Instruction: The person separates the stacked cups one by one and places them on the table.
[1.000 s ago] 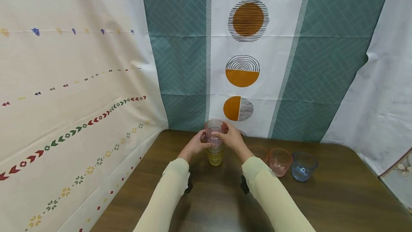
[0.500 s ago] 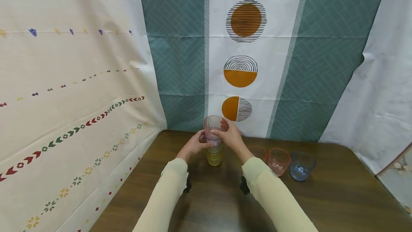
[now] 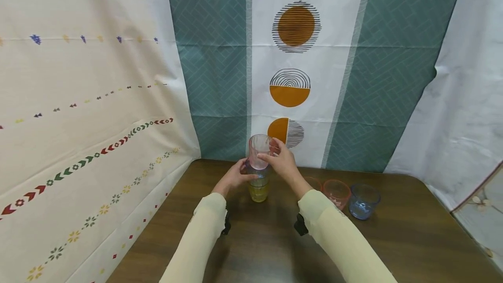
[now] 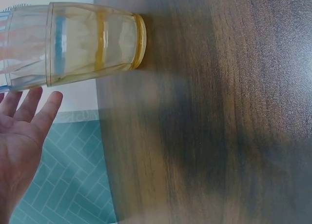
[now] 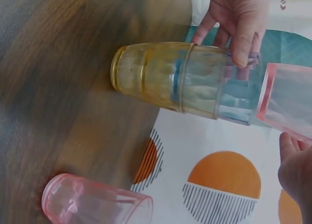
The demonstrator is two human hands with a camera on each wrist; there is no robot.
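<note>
A stack of tumblers stands upright on the table, a yellow glass (image 3: 258, 193) at its foot and a blue glass (image 3: 256, 170) nested in its top. My left hand (image 3: 234, 177) holds the blue glass at its side, thumb in front and fingers behind. Above it, my right hand (image 3: 284, 160) grips a pink glass (image 3: 258, 150) between thumb and fingers. In the right wrist view the base of that pink glass (image 5: 292, 99) is just apart from the blue rim. The left wrist view shows the yellow glass (image 4: 78, 43) and spread left fingers (image 4: 46, 109).
To the right of the stack stand two pink glasses, one partly behind my right arm and one in full pink (image 3: 336, 193), with a blue glass (image 3: 363, 202) beside them. Patterned cloth (image 3: 220, 77) hangs behind the brown table (image 3: 267, 248).
My right hand has lifted the pink glass up out of the blue one. My left hand has stayed at the stack, and the view has shifted slightly.
</note>
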